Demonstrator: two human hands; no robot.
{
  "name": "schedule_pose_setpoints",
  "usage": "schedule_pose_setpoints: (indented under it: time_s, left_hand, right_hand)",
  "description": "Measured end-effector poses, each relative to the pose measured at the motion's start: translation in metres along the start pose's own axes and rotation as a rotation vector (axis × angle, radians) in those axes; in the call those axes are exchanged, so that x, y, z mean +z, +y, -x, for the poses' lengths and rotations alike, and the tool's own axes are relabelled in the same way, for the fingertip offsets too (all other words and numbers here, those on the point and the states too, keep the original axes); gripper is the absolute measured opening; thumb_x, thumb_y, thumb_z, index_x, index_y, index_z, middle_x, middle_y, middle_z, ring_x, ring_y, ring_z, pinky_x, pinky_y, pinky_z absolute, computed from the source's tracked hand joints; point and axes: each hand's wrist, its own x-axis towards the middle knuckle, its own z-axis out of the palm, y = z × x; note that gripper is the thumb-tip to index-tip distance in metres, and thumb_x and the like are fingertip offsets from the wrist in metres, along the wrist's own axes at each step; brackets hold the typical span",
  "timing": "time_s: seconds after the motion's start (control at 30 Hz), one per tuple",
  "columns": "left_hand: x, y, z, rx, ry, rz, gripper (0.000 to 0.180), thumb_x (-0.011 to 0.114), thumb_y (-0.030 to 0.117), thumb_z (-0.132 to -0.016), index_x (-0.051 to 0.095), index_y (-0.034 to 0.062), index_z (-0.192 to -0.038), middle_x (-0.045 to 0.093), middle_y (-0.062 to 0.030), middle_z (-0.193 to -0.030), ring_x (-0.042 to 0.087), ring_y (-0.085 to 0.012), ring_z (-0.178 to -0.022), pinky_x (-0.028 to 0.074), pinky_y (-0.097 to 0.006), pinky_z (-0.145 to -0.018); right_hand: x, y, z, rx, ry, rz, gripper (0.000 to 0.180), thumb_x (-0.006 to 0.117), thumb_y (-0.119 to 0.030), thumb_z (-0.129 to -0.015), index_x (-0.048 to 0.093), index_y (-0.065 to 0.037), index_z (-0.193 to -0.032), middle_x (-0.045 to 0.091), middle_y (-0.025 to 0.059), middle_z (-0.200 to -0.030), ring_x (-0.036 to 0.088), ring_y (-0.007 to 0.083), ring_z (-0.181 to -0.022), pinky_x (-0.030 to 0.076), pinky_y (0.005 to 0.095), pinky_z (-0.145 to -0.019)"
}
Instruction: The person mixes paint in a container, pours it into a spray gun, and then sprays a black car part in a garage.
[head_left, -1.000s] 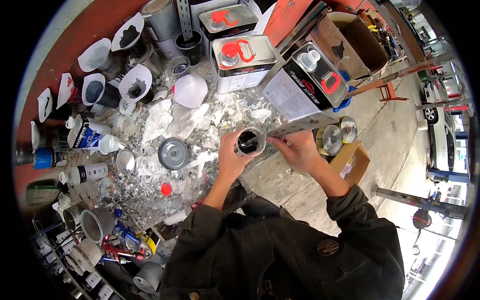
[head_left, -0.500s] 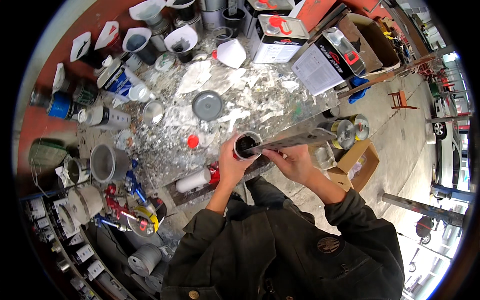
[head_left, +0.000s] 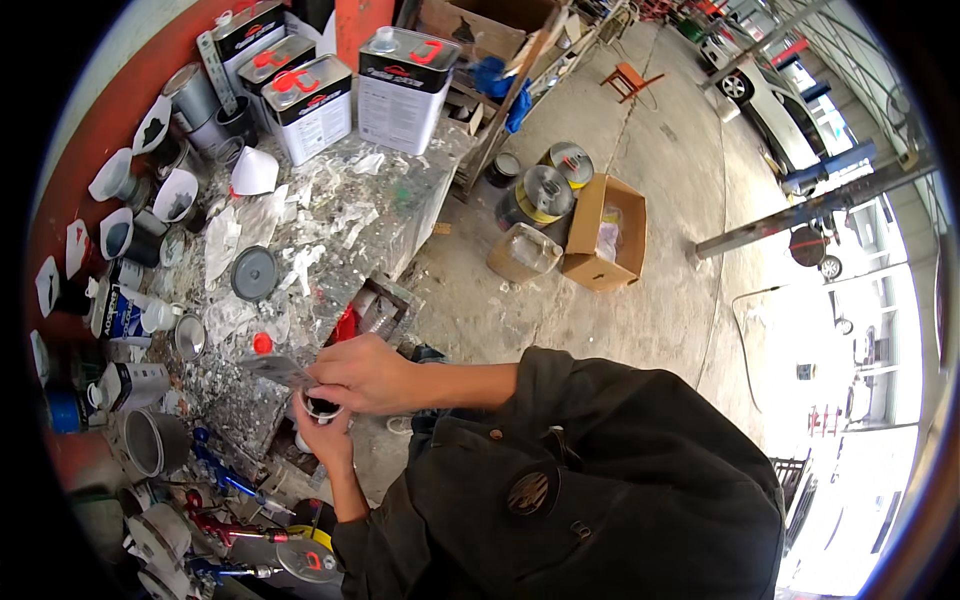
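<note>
My left hand (head_left: pixel 322 432) grips a small round can with dark contents (head_left: pixel 322 405) from below, at the near edge of a paint-spattered workbench (head_left: pixel 340 235). My right hand (head_left: pixel 368 374) lies over the can's top and holds a flat grey metal stick (head_left: pixel 275 369) that points left across the rim. A dark jacket sleeve covers my right arm. The can's lower part is hidden by my fingers.
Square metal tins (head_left: pixel 403 84) stand at the bench's back. Paper funnels and cups (head_left: pixel 176 193) line the red wall. A grey lid (head_left: pixel 254 271) and red cap (head_left: pixel 262 343) lie on the bench. Round cans (head_left: pixel 535 195) and a cardboard box (head_left: pixel 603 232) sit on the concrete floor.
My head has swung, so the bench slid up and left in view. Both hands with the can shifted down-left, and the stick now shows shorter, pointing left.
</note>
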Motion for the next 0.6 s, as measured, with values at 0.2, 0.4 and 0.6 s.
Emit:
schedule_pose_setpoints:
  time_s: [0.2, 0.4, 0.6]
  left_hand:
    - [-0.017, 0.007, 0.012, -0.008, -0.002, 0.021, 0.076, 0.081, 0.002, -0.073, 0.044, -0.004, -0.14, 0.054, -0.0133, -0.133, 0.054, -0.0214, -0.12, 0.042, -0.033, -0.102]
    - [-0.012, -0.008, 0.01, -0.033, 0.032, 0.039, 0.079, 0.082, 0.0, -0.072, 0.042, -0.0029, -0.141, 0.055, -0.0115, -0.131, 0.054, -0.0191, -0.117, 0.044, -0.031, -0.099]
    - [0.021, 0.023, -0.001, 0.084, -0.087, -0.065, 0.081, 0.086, 0.007, -0.068, 0.047, -0.0033, -0.138, 0.054, -0.0145, -0.135, 0.052, -0.0224, -0.123, 0.039, -0.034, -0.107]
  right_hand:
    - [0.005, -0.01, 0.017, 0.024, -0.003, 0.015, 0.022, 0.067, -0.022, -0.086, 0.068, -0.006, -0.101, 0.063, 0.0094, -0.081, 0.065, 0.0309, -0.075, 0.049, 0.042, -0.062]
    - [0.007, -0.007, 0.012, -0.031, 0.065, -0.034, 0.021, 0.068, -0.022, -0.085, 0.067, -0.006, -0.099, 0.061, 0.0093, -0.079, 0.063, 0.0303, -0.072, 0.05, 0.0415, -0.061]
    - [-0.027, 0.009, 0.006, 0.064, 0.09, 0.086, 0.019, 0.068, -0.022, -0.086, 0.065, -0.006, -0.095, 0.061, 0.0106, -0.078, 0.064, 0.0314, -0.073, 0.049, 0.0424, -0.063]
